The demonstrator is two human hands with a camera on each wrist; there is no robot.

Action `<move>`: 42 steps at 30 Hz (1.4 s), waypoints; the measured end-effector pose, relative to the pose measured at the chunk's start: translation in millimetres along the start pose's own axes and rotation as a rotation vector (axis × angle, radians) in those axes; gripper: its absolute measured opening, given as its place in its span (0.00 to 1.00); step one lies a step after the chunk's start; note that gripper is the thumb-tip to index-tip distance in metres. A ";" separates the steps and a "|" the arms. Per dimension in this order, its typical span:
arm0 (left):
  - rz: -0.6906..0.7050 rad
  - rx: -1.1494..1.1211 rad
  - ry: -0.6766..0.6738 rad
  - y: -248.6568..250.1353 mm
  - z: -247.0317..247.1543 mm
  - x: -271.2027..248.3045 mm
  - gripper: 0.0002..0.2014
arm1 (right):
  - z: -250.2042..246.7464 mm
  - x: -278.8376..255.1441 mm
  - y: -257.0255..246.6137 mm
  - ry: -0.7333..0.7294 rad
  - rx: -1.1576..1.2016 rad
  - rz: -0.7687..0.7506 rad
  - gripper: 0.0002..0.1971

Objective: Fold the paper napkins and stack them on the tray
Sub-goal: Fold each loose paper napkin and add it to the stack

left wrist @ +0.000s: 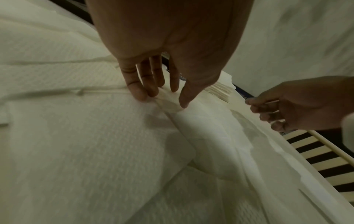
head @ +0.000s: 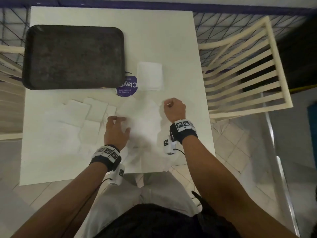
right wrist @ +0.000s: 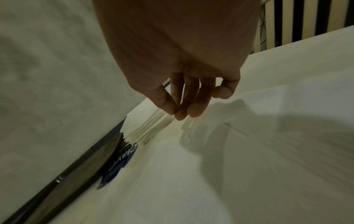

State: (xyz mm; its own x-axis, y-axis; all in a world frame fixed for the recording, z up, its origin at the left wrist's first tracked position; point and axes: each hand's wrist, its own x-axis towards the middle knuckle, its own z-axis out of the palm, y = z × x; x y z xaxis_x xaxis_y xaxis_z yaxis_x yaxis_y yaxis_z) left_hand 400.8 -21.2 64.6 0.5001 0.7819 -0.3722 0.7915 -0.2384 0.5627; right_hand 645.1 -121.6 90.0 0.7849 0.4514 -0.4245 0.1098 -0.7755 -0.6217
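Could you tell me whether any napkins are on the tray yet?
No, the tray holds nothing in the head view; the napkins lie on the table.

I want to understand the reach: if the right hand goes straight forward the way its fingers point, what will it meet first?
Probably the stack of folded napkins, just beyond the right hand fingers in the right wrist view; depth is unclear, and the hand hangs above the table.

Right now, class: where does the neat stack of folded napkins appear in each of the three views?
Head: stack of folded napkins, centre, right of the tray.
Left wrist: right of centre, beyond the left hand.
Right wrist: centre-left, under the right hand.
Shared landmark: purple sticker.
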 end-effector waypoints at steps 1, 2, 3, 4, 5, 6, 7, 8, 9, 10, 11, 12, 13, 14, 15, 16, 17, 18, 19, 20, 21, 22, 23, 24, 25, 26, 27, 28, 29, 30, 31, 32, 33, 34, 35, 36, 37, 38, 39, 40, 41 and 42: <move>0.006 -0.001 0.001 0.3 0.2 -0.5 0.19 | 1.7 -8.2 9.3 0.004 -0.007 0.032 0.06; 0.012 -0.003 -0.001 0.5 0.4 -1.4 0.18 | 2.8 -16.7 17.4 0.016 -0.014 0.060 0.06; 0.023 -0.002 -0.005 0.4 0.5 -2.3 0.18 | 4.1 -24.0 25.0 0.031 -0.038 0.078 0.10; 0.036 -0.003 -0.012 -0.2 1.0 -3.0 0.17 | 5.2 -31.1 31.7 0.040 -0.083 0.090 0.14; 0.048 -0.005 -0.020 -0.6 1.3 -4.2 0.16 | 6.2 -38.0 36.6 0.040 -0.140 0.101 0.18; 0.061 -0.007 -0.024 -0.7 1.6 -4.8 0.15 | 7.8 -43.4 40.3 0.034 -0.188 0.112 0.22; 0.073 -0.008 -0.027 -1.0 1.9 -5.7 0.15 | 9.7 -48.1 43.1 0.027 -0.213 0.119 0.24; 0.082 -0.009 -0.031 -0.7 1.8 -6.5 0.14 | 12.1 -51.2 45.8 0.020 -0.216 0.121 0.25; 0.086 -0.012 -0.040 -0.5 1.4 -7.3 0.13 | 13.9 -53.5 47.4 0.016 -0.204 0.120 0.25; 0.093 -0.015 -0.048 -0.6 0.7 -7.7 0.12 | 16.0 -54.0 48.5 0.019 -0.187 0.121 0.24; 0.105 -0.020 -0.055 -0.6 -0.1 -8.0 0.12 | 17.2 -54.2 48.7 0.025 -0.172 0.128 0.22; 0.118 -0.027 -0.061 -1.2 -1.0 -8.4 0.11 | 17.9 -54.6 47.8 0.027 -0.164 0.134 0.19; 0.132 -0.034 -0.070 -1.7 -2.0 -8.7 0.11 | 17.8 -55.4 46.1 0.028 -0.170 0.139 0.15; 0.143 -0.040 -0.081 -2.2 -3.1 -9.2 0.11 | 17.2 -55.7 44.6 0.033 -0.184 0.141 0.12; 0.147 -0.043 -0.094 -2.5 -4.4 -9.8 0.11 | 16.4 -55.9 43.3 0.040 -0.190 0.145 0.09; 0.150 -0.041 -0.104 -2.6 -5.5 -10.5 0.10 | 15.4 -56.1 43.0 0.045 -0.185 0.150 0.07; 0.153 -0.040 -0.107 -2.9 -6.2 -11.3 0.10 | 13.9 -56.5 42.5 0.049 -0.169 0.153 0.06; 0.157 -0.040 -0.109 -3.0 -6.7 -11.8 0.10 | 12.4 -57.0 42.4 0.058 -0.150 0.156 0.06; 0.162 -0.045 -0.107 -2.7 -7.2 -12.2 0.10 | 10.7 -57.4 42.2 0.072 -0.134 0.155 0.07; 0.166 -0.053 -0.108 -1.9 -7.6 -12.3 0.10 | 9.3 -58.5 41.8 0.087 -0.123 0.150 0.08; 0.169 -0.065 -0.110 -0.6 -7.6 -12.7 0.10 | 7.5 -60.7 40.5 0.099 -0.116 0.142 0.09; 0.173 -0.075 -0.115 1.0 -7.7 -12.9 0.09 | 6.5 -62.9 39.1 0.112 -0.101 0.132 0.11; 0.180 -0.086 -0.118 3.5 -7.5 -13.3 0.08 | 6.1 -64.9 37.3 0.122 -0.072 0.115 0.11; 0.184 -0.096 -0.123 6.7 -7.6 -14.2 0.08 | 5.9 -66.5 34.8 0.127 -0.031 0.088 0.11; 0.188 -0.116 -0.129 10.0 -7.5 -14.9 0.09 | 5.3 -68.1 31.3 0.124 0.013 0.053 0.11; 0.182 -0.139 -0.140 13.5 -7.6 -16.1 0.10 | 4.4 -69.6 27.6 0.111 0.060 0.019 0.11; 0.174 -0.168 -0.151 17.0 -7.6 -17.1 0.12 | 2.7 -71.3 22.5 0.084 0.104 -0.011 0.11; 0.161 -0.194 -0.164 20.5 -7.9 -17.7 0.14 | 0.6 -73.2 16.8 0.049 0.144 -0.038 0.11; 0.149 -0.220 -0.175 24.3 -8.7 -18.4 0.16 | -1.6 -75.4 10.8 0.012 0.179 -0.059 0.12; 0.134 -0.233 -0.187 28.3 -10.1 -18.9 0.18 | -2.7 -76.4 5.9 -0.022 0.213 -0.075 0.12; 0.126 -0.238 -0.196 31.6 -11.0 -19.5 0.18 | -3.3 -76.5 1.5 -0.052 0.241 -0.088 0.13; 0.122 -0.219 -0.205 33.9 -11.8 -20.0 0.16 | -2.4 -76.3 -1.9 -0.076 0.266 -0.095 0.12; 0.130 -0.198 -0.207 35.1 -12.6 -20.1 0.16 | -1.4 -75.8 -4.9 -0.095 0.290 -0.098 0.12; 0.141 -0.184 -0.201 35.0 -13.2 -19.6 0.18 | 0.6 -74.8 -7.0 -0.109 0.313 -0.096 0.13; 0.154 -0.191 -0.187 33.6 -13.1 -18.6 0.19 | 2.0 -74.2 -8.8 -0.117 0.328 -0.093 0.13; 0.161 -0.210 -0.170 32.3 -13.8 -18.2 0.19 | 3.4 -73.7 -10.0 -0.120 0.336 -0.094 0.13; 0.176 -0.233 -0.151 30.6 -14.5 -17.6 0.18 | 3.9 -74.2 -12.1 -0.120 0.338 -0.098 0.14; 0.186 -0.248 -0.136 30.7 -16.7 -18.0 0.17 | 4.9 -74.2 -13.1 -0.117 0.337 -0.103 0.14; 0.196 -0.262 -0.122 30.9 -18.3 -18.3 0.16 | 5.5 -74.9 -13.8 -0.117 0.333 -0.103 0.13; 0.195 -0.275 -0.111 31.6 -20.4 -18.5 0.16 | 6.4 -75.1 -13.6 -0.122 0.324 -0.105 0.13; 0.195 -0.287 -0.100 32.0 -22.4 -18.2 0.16 | 6.8 -76.0 -14.0 -0.130 0.305 -0.115 0.14; 0.188 -0.290 -0.090 32.6 -25.0 -17.7 0.17 | 7.1 -76.5 -13.9 -0.145 0.277 -0.131 0.15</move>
State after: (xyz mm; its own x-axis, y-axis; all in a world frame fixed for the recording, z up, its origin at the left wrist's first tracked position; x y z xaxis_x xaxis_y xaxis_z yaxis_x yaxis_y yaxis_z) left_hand 409.0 -28.4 107.9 0.6663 0.6833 -0.2986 0.5567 -0.1894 0.8088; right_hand 579.1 -142.3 126.4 0.6776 0.6131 -0.4061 0.0187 -0.5663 -0.8240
